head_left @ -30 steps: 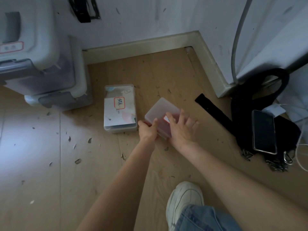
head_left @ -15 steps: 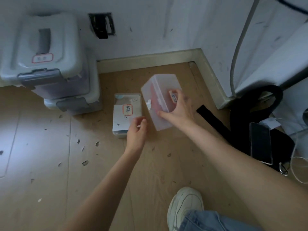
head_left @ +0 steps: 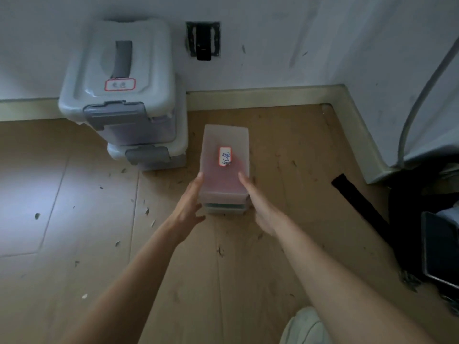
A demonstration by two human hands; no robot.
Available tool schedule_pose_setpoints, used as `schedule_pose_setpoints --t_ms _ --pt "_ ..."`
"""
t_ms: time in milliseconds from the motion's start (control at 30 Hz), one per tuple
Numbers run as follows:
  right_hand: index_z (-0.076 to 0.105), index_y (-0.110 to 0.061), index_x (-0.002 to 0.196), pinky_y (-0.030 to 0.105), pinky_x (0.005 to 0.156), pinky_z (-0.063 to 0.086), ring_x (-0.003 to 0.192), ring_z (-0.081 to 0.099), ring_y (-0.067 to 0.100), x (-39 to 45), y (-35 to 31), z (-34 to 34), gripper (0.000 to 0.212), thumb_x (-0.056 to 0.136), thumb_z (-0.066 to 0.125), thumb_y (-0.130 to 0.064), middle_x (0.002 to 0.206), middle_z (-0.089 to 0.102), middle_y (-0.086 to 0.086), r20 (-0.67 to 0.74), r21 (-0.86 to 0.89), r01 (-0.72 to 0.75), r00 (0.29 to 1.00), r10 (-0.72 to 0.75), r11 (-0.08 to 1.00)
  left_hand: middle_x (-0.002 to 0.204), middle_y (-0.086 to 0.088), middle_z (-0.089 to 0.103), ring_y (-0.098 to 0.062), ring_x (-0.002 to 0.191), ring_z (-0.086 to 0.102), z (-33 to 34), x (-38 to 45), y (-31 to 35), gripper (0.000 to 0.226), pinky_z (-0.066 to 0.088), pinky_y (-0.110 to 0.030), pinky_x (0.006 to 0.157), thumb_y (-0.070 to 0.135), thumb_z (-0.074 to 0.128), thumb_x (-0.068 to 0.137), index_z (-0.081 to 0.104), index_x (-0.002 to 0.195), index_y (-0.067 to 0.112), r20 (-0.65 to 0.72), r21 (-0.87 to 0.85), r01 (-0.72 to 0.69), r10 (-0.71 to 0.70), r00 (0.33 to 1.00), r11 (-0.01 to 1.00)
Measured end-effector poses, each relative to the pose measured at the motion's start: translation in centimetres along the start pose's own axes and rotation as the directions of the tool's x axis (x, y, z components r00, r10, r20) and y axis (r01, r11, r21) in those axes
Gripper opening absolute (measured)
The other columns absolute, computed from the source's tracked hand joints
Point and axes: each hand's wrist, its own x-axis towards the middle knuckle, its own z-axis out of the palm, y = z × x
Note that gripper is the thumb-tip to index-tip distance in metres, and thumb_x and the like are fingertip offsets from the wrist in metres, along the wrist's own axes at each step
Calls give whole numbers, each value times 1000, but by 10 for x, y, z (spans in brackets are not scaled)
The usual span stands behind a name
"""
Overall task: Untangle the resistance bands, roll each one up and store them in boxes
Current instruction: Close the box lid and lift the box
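Stacked box point(head_left: 224, 167) between both hands' straight fingers point(head_left: 198, 180).

A light wooden plank floor point(head_left: 74, 244) strewn with small dark flecks meets scuffed white walls point(head_left: 285, 40) at a pale cream skirting board point(head_left: 260, 94) in a room corner. Two stacked grey plastic storage bins with latches point(head_left: 124, 95) stand against the wall, beside a black wall-mounted bracket point(head_left: 203, 40). A patch of daylight falls across the floor at left.
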Motion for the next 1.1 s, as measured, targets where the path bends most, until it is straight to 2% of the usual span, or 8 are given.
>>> schedule_pose_setpoints --t_ms 133,233,367,500,600,733,933,1100 --pt "48 -39 121 35 108 29 118 47 10 -5 5 11 61 68 45 -70 133 52 -6 -27 101 124 992 -122 987 125 10 53 -21 126 44 6 -3 7 38 36 -41 99 64 41 85 44 117 45 10 -70 -49 50 999 996" --pt "55 -41 102 30 93 37 104 53 6 -23 -17 0 27 85 44 -58 114 61 -10 -74 112 220 974 -213 969 136 3 49 -20 127 43 13 -10 36 51 38 -40 99 64 42 86 44 129 36 42 -14 -95 96 995 995" --pt "58 -39 103 30 81 40 101 55 12 -68 -87 -9 42 72 46 -65 108 64 -8 -84 52 375 925 -370 926 135 -1 51 -22 124 47 25 -37 114 65 42 -44 100 66 41 85 43 135 26 105 33 -189 184 977 982" --pt "57 -35 113 31 84 39 103 55 13 -100 -173 4 42 80 49 -59 116 62 -6 -18 -26 500 866 -500 866 115 4 55 -19 104 55 12 -72 196 41 49 -32 78 63 44 86 51 113 33 9 4 -305 305 952 952" --pt "55 -31 118 36 87 41 104 53 17 -107 -231 31 42 87 45 -58 116 59 -1 51 -90 511 859 -509 855 134 -2 50 -31 116 52 -16 -88 246 56 50 -38 87 63 47 83 49 128 30 -64 -23 -340 338 939 940" --pt "57 -32 110 37 91 42 99 54 17 -96 -289 83 39 85 49 -60 102 60 -4 159 -71 466 878 -452 882 122 -3 56 -29 102 59 -69 -90 291 54 52 -36 78 65 47 81 51 124 31 -176 -75 -353 336 925 933" --pt "45 -21 134 41 103 36 122 46 27 -35 -298 155 59 87 45 -57 134 51 6 119 -134 391 919 -377 911 85 0 56 -20 83 55 -115 -48 296 43 46 -33 77 62 41 84 54 100 24 -356 -33 -207 182 917 978" --pt "35 -20 142 42 105 33 129 40 27 -24 -296 168 69 87 43 -61 143 42 5 41 -109 380 925 -378 919 92 1 58 -19 89 56 -126 -39 295 48 46 -32 79 69 39 82 56 96 26 -347 -32 -202 179 921 979"
